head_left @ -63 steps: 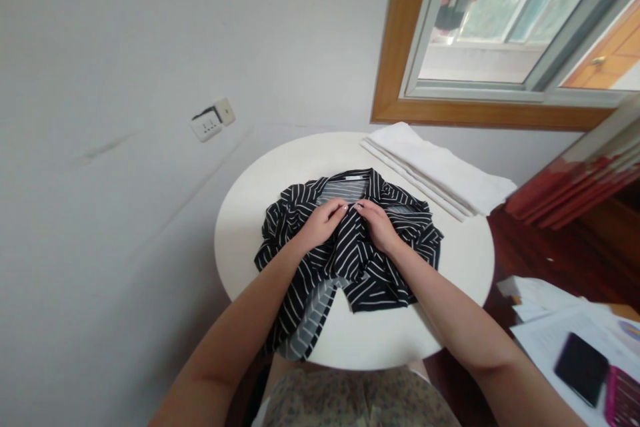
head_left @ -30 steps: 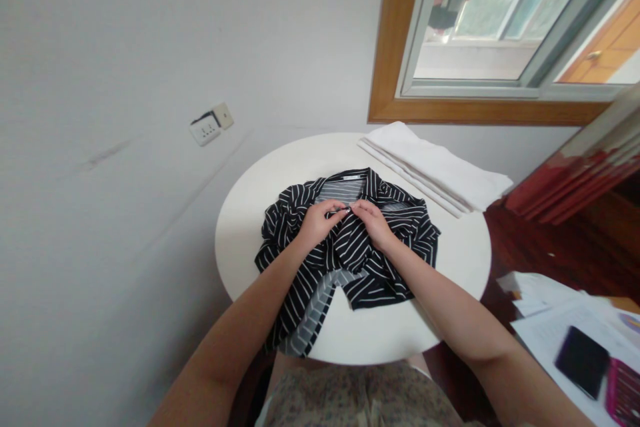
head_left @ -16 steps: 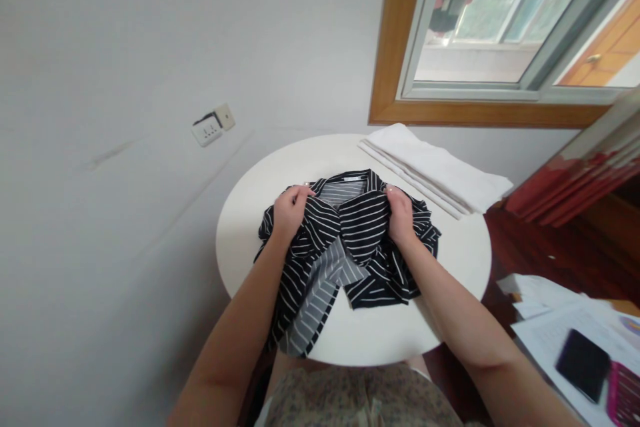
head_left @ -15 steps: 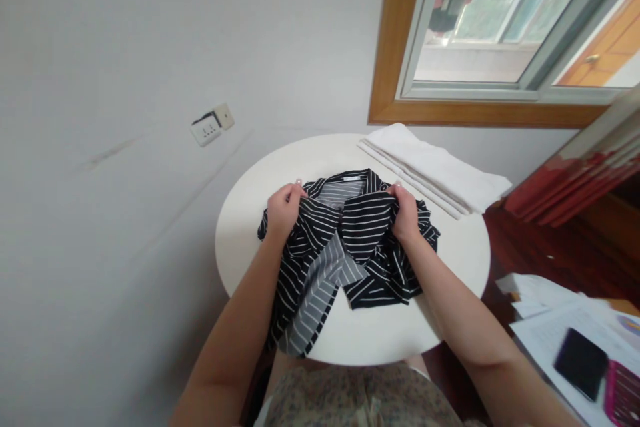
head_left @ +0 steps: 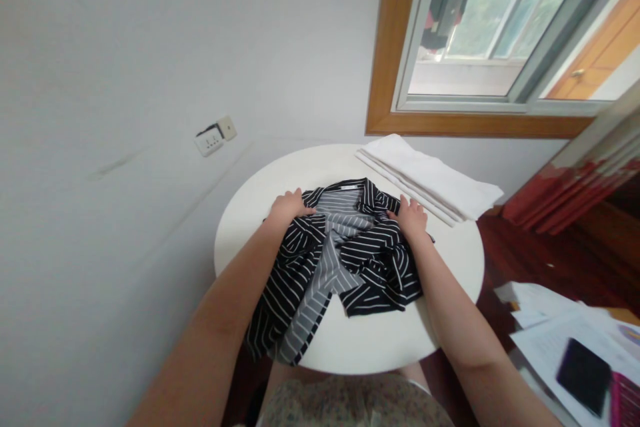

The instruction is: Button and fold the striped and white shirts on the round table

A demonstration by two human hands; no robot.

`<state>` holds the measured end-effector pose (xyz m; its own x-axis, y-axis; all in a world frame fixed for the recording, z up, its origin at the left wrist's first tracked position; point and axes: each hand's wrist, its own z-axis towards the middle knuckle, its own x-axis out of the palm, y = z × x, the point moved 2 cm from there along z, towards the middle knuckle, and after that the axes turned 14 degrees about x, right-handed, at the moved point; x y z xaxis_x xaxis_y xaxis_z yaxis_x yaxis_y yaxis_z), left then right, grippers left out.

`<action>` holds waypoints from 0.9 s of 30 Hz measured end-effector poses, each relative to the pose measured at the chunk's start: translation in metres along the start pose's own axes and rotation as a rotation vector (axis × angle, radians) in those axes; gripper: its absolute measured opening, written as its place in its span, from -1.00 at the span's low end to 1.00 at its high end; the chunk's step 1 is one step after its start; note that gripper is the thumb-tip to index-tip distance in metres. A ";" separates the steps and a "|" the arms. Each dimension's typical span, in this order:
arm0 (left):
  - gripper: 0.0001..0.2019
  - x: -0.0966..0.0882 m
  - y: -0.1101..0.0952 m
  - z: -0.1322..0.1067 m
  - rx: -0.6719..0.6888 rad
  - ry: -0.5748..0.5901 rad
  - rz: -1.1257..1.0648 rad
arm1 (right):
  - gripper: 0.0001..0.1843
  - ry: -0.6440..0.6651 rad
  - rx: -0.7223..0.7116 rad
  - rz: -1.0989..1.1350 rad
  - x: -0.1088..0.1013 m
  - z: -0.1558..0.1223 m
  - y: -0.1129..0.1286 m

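A black shirt with white stripes [head_left: 370,247] lies crumpled on a round white table [head_left: 330,347]. Its collar points to the far side and its front is open, showing the paler inside. My left hand [head_left: 290,205] rests on the shirt's left shoulder, thumb stretched inward, apart from the fingers. On the right shoulder lies my right hand [head_left: 412,219], fingers spread over the cloth. One front panel hangs over the near table edge at the left; the sleeves are bunched up.
A folded white cloth [head_left: 430,177] lies at the table's back right. Beyond stand the wall with a socket [head_left: 209,141], a wood-framed window [head_left: 480,123] and a red-white curtain [head_left: 565,187]. At lower right are papers [head_left: 540,327] and a dark phone [head_left: 584,375].
Both hands have let go of the lifted front edges of the shirt and now lie on its shoulders. The front panels have dropped and spread, exposing more of the inside below the collar.
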<state>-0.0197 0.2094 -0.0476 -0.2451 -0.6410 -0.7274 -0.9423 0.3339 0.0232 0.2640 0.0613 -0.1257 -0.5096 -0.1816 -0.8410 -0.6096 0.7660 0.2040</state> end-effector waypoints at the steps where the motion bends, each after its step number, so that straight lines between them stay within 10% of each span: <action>1: -0.12 0.003 -0.002 0.001 0.005 0.028 -0.012 | -0.34 0.015 0.019 -0.038 0.001 -0.001 0.000; 6: -0.27 0.012 -0.024 -0.003 0.231 0.011 -0.186 | -0.70 0.235 -0.170 0.045 0.010 -0.013 0.024; 10: -0.41 0.009 -0.037 -0.002 0.377 0.065 -0.364 | -0.67 0.171 -0.458 0.329 0.007 -0.038 0.053; 17: -0.42 0.003 -0.034 0.009 0.177 0.071 -0.405 | -0.78 0.477 -0.514 0.403 -0.001 -0.052 0.052; 21: -0.37 0.004 -0.057 -0.002 0.255 0.035 -0.833 | -0.84 0.240 -0.490 0.551 -0.017 -0.057 0.062; 27: -0.44 -0.033 -0.077 -0.056 0.484 0.109 -1.135 | -0.87 0.084 -0.998 0.439 -0.080 -0.120 0.092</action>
<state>0.0479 0.1665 0.0135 0.6153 -0.7808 -0.1088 -0.4583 -0.2420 -0.8552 0.1755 0.0721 0.0204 -0.8195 -0.0851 -0.5668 -0.5632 -0.0637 0.8239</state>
